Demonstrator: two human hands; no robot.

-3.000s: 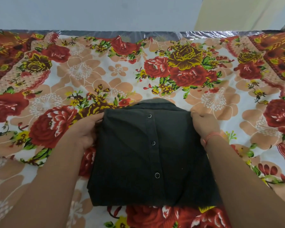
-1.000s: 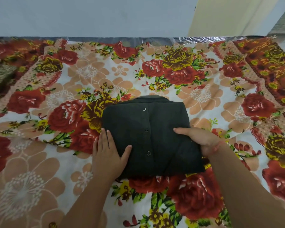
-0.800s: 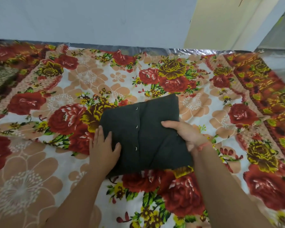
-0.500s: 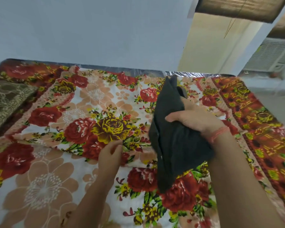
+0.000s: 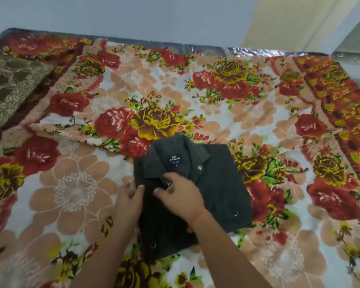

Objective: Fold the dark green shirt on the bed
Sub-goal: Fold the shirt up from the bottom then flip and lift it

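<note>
Near the bed's (image 5: 75,190) front edge, the folded dark green shirt (image 5: 216,183) is pressed by left hand (image 5: 129,201) and right hand (image 5: 181,198), fingers uncurled.

Dark green shirt (image 5: 216,183) – folded, collar up – on bed (image 5: 71,194).

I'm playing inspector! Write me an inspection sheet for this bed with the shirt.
Surface: floral bedsheet, rumpled behind the shirt.
Job's things: dark green shirt, folded, collar and label facing up, lying flat.
Clutter: lace-patterned cushion at far left.
Hands: left hand touches the shirt's left edge, fingers fairly straight; right hand rests on its front, grip blurred.
Cables: nothing seen.
Surroundings: pale wall behind the bed; shiny silver strip along the far edge.
</note>
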